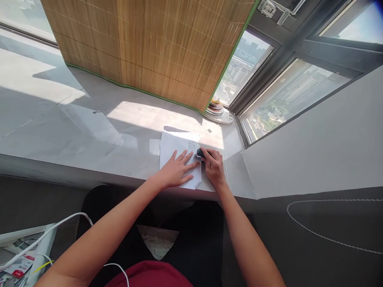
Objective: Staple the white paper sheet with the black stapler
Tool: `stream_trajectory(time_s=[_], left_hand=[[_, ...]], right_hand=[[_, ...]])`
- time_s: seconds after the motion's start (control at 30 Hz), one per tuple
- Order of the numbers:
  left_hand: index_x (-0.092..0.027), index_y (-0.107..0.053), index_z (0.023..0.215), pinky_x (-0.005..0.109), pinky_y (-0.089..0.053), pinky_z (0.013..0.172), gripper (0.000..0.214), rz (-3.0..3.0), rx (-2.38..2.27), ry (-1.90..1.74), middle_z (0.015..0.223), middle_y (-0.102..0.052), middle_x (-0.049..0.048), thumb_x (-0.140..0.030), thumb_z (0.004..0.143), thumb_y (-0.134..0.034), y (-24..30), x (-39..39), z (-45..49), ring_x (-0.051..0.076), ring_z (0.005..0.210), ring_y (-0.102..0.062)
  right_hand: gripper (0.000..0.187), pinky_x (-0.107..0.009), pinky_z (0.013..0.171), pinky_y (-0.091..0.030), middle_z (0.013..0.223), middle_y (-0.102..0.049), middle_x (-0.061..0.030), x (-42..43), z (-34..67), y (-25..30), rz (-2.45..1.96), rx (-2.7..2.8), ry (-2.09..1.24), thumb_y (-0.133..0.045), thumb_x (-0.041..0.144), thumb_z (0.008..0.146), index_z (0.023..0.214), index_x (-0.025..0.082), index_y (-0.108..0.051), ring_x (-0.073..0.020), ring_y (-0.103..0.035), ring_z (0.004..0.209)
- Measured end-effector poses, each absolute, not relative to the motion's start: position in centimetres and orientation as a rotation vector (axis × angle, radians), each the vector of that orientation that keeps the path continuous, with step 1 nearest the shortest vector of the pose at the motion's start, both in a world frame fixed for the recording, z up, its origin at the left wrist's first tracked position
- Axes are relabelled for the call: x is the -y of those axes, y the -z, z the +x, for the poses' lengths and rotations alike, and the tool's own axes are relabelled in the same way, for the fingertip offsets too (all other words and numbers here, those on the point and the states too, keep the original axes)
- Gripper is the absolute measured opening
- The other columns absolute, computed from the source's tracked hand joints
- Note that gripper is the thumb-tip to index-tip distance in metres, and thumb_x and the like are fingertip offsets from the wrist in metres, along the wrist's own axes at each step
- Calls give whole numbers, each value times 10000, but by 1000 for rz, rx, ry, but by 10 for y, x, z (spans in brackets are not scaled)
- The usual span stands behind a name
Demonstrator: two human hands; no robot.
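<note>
My right hand point(214, 165) is closed around a small black stapler point(202, 152) with a metal front end. The stapler's front reaches over the right edge of a stack of white paper point(172, 147). Rows of small dark marks that look like staples point(194, 144) cover the paper just beyond that front end. Flat on the sheets lies my left hand point(177, 169), fingers spread, its fingertips close to the stapler. My right fingers hide part of the stapler. Past my right hand, two short dark strips point(209, 130) rest on the sill.
The paper lies on a pale windowsill point(125, 151). Behind it hangs a bamboo mat point(149, 48) with green edging. Stacked dishes point(216, 109) stand in the window corner. A grey wall point(314, 135) bounds the right side. White cables point(66, 219) and a cart point(44, 239) are at lower left.
</note>
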State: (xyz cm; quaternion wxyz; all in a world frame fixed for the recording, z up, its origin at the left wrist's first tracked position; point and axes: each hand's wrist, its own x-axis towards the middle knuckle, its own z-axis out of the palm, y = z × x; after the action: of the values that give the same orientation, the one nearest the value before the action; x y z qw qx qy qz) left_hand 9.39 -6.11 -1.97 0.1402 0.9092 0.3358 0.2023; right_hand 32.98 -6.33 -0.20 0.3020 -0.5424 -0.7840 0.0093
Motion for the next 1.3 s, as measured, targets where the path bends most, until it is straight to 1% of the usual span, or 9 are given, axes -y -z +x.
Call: stream_trajectory(time_s=[0.07, 0.17, 0.37, 0.53, 0.63, 0.83, 0.97, 1.2, 1.3], left_hand=[[-310, -474, 1603, 680, -139, 1285, 649, 2619, -982, -601, 1734, -346, 135, -520, 1001, -596, 21, 61, 95, 426, 1610, -270], [-286, -476, 1600, 647, -125, 1303, 664, 2627, -1001, -592, 1732, -349, 138, -522, 993, -608, 21, 62, 95, 408, 1612, -278], [-230, -479, 1605, 679, -147, 1291, 676, 2657, -1032, -511, 1732, -330, 177, -520, 1005, -591, 13, 65, 96, 422, 1608, -286], [-205, -428, 1637, 672, -169, 1292, 677, 2694, -1075, -390, 1752, -283, 166, -523, 1045, -504, 3, 69, 95, 388, 1630, -240], [-200, -413, 1646, 658, -170, 1296, 692, 2703, -1094, -340, 1757, -272, 161, -536, 1047, -492, 0, 70, 95, 379, 1636, -226], [-205, -386, 1661, 660, -170, 1297, 701, 2698, -1097, -308, 1770, -234, 154, -534, 1050, -485, -1, 69, 95, 374, 1642, -209], [-207, -386, 1662, 669, -166, 1295, 705, 2691, -1102, -300, 1770, -223, 163, -530, 1046, -498, -1, 69, 95, 377, 1642, -208], [-250, -413, 1650, 636, -159, 1307, 685, 2683, -1139, -274, 1772, -224, 155, -549, 1041, -505, -2, 68, 93, 363, 1639, -233], [-222, -372, 1670, 620, -146, 1316, 718, 2675, -1156, -251, 1765, -244, 156, -548, 1042, -493, -2, 68, 92, 355, 1643, -221]], right_hand=[[479, -501, 1050, -445, 1314, -684, -91, 63, 328, 1, -1454, 2092, -24, -445, 227, 1082, 1518, 344, -604, -305, -604, 1160], [465, -495, 1039, -436, 1314, -680, -92, 64, 327, 0, -1452, 2108, 7, -430, 246, 1092, 1510, 340, -611, -309, -594, 1147], [493, -462, 978, -450, 1287, -682, -88, 63, 327, 3, -1444, 2141, 90, -433, 198, 1087, 1518, 363, -607, -297, -591, 1102], [479, -418, 937, -445, 1255, -691, -76, 61, 328, 9, -1411, 2148, 202, -483, 184, 1083, 1508, 361, -616, -265, -593, 1075], [478, -403, 942, -425, 1245, -695, -67, 61, 328, 9, -1422, 2171, 252, -491, 157, 1077, 1484, 360, -635, -253, -596, 1079], [500, -450, 1012, -348, 1235, -704, -58, 63, 322, 3, -1463, 2250, 311, -505, 110, 1050, 1435, 383, -667, -265, -578, 1122], [519, -464, 1021, -328, 1240, -706, -60, 63, 318, 2, -1477, 2277, 299, -525, 86, 1017, 1418, 377, -677, -275, -564, 1142], [483, -412, 960, -398, 1253, -701, -81, 61, 325, 6, -1522, 1953, 164, -445, 136, 1048, 1441, 308, -667, -256, -598, 1122], [503, -426, 973, -413, 1225, -700, -94, 59, 326, 8, -1607, 1808, 141, -443, 127, 1020, 1436, 295, -671, -272, -593, 1141]])
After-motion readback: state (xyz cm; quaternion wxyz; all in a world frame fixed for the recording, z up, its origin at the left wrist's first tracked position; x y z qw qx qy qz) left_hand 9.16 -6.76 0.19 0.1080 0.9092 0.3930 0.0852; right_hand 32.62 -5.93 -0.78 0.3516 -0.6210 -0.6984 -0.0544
